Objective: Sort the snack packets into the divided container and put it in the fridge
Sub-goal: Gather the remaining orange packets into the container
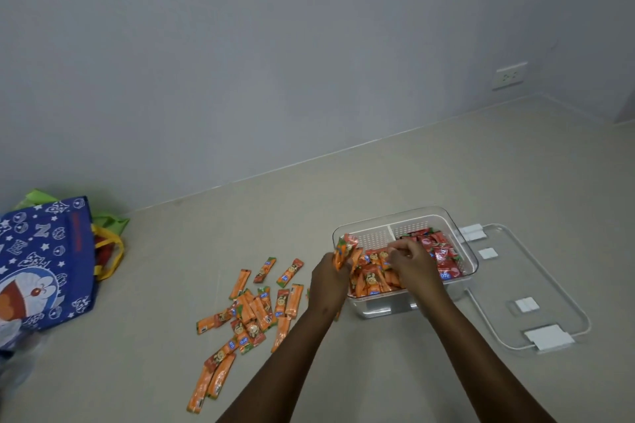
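Note:
A clear divided container (469,256) stands on the beige floor. Its left compartment holds orange packets (372,282); its right compartment holds red packets (443,252). My left hand (331,280) grips a bunch of orange packets (345,249) at the container's left rim. My right hand (414,263) is over the left compartment with fingers curled among the orange packets there; whether it holds one I cannot tell. Several more orange packets (256,311) lie scattered on the floor to the left of the container.
The container's clear lid (549,288) with white clips lies flat to its right. A blue cartoon-print bag (44,264) with a green bag behind it sits at the far left. A wall socket (509,75) is on the grey wall.

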